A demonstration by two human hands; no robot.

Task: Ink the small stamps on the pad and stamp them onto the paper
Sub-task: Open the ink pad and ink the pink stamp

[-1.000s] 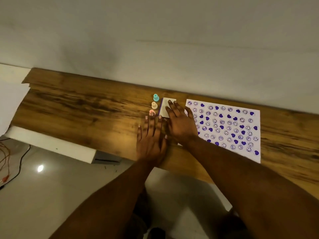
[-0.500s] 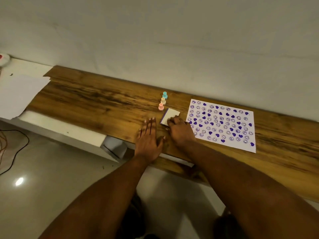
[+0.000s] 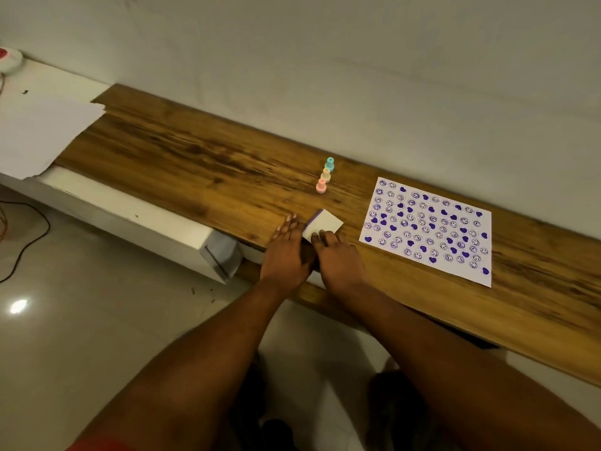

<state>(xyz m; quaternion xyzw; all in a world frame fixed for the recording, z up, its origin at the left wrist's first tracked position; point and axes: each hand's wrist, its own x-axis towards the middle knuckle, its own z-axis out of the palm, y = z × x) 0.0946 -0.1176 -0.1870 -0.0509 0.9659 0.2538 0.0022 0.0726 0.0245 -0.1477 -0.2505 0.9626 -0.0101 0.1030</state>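
Our left hand (image 3: 286, 252) lies flat, fingers spread, on the bench (image 3: 195, 164); our right hand (image 3: 338, 258) grips the ink pad (image 3: 323, 225). Three stamps (image 3: 325, 175) stand beyond; stamped paper (image 3: 429, 229) lies right.

Counter (image 3: 201, 164): brown wood grain with dark streaks. Paper (image 3: 426, 229), right of centre: white, patterned with rows of purple hearts and smiley rings. Ink pad (image 3: 325, 224): white top, purple edge. Three stamps above it: teal (image 3: 329, 164), cream (image 3: 326, 174), pink (image 3: 321, 185). Wall (image 3: 325, 60): plain grey-white
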